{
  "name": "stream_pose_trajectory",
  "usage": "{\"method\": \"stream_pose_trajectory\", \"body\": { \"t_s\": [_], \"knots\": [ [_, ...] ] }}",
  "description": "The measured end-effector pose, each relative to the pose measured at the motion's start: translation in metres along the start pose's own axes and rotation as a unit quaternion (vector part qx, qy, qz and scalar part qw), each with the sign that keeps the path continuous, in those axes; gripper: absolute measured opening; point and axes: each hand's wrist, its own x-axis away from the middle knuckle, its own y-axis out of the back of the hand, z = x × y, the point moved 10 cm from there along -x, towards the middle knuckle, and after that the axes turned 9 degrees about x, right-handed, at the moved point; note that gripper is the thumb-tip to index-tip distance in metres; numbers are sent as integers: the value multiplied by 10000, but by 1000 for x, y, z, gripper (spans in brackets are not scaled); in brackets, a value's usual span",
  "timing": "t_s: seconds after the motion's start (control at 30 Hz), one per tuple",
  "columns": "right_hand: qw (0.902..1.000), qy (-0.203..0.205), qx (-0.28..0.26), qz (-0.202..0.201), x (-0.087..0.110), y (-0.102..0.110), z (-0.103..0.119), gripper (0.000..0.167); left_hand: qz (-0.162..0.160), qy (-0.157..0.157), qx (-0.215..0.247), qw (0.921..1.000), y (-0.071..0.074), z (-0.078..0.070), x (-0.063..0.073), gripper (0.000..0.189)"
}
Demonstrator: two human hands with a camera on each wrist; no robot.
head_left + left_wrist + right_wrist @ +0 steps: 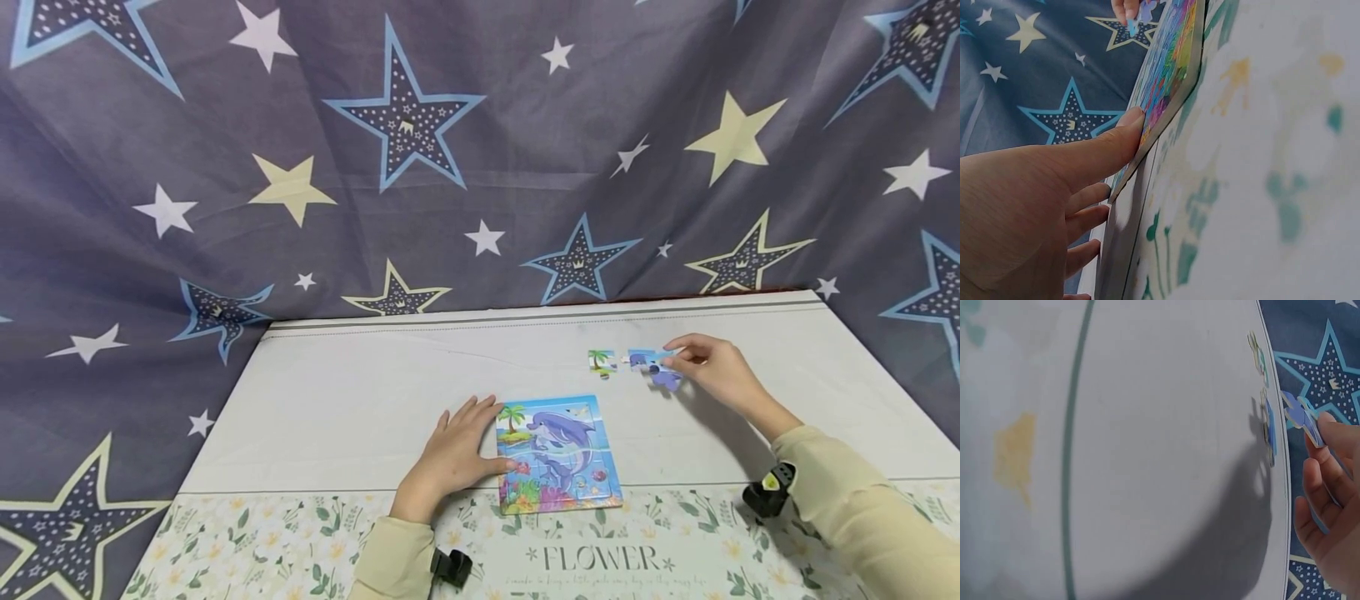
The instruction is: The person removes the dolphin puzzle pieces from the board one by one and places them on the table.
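A square jigsaw puzzle (562, 442) with a dolphin picture lies on the table in front of me. My left hand (453, 450) rests at its left side with fingers spread on the cloth. The left wrist view shows the thumb (1113, 147) laid over the puzzle's edge. Farther back on the right, my right hand (720, 375) pinches a blue-purple puzzle piece (1300, 417) between thumb and fingertips, raised above the table. Under it lies another blue piece (1270, 431), partly covered in the head view. Just left of that is a palm-tree piece (602, 360).
The table has a white cloth (360, 408) and a flower-patterned front part (255, 542) with the word FLOWER. A dark curtain with stars (480, 175) hangs right behind the table's back edge.
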Motion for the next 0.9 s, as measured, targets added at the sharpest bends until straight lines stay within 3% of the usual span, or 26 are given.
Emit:
{"method": "stream_pose_trajectory", "body": {
  "t_s": [0.47, 0.9],
  "knots": [
    [9978, -162, 528, -380, -2, 15, -25, 23, 23, 38, -20, 10000, -1, -1, -1, 85],
    [9974, -423, 553, -192, -9, 17, -36, 27, 17, 57, 20, 10000, 0, 0, 0, 85]
  ]
}}
